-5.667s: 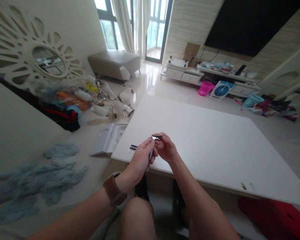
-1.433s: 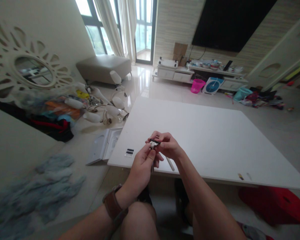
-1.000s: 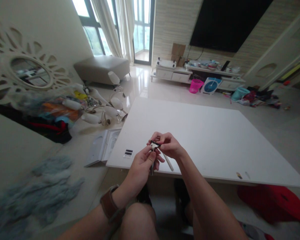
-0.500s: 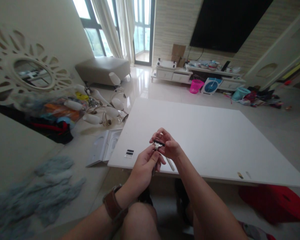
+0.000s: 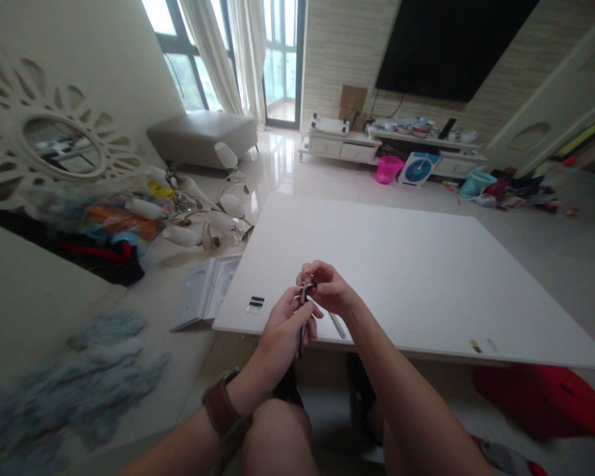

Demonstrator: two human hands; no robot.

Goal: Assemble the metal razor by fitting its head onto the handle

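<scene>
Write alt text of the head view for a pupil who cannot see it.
A left hand grips a razor-shaped tool while the right hand holds its top, at a white tabletop. A pale rod lies on it; a chandelier rests on the floor beyond.

Two hands (image 5: 281,322) (image 5: 334,292) hold one slim tool (image 5: 300,342), with one pale stick (image 5: 336,325) near the fingers (image 5: 305,311), two black strips (image 5: 256,299) (image 5: 256,305) left of them, two baskets (image 5: 389,171) (image 5: 476,185) beyond.

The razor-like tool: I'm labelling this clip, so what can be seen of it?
The razor-like tool has a slim, dark-and-pale, metal-looking handle and a short dark-tipped head bent rightward. It is roughly upright over the near edge of the white board; the left hand grips its handle, the right hand its head. Partly hidden.
</scene>
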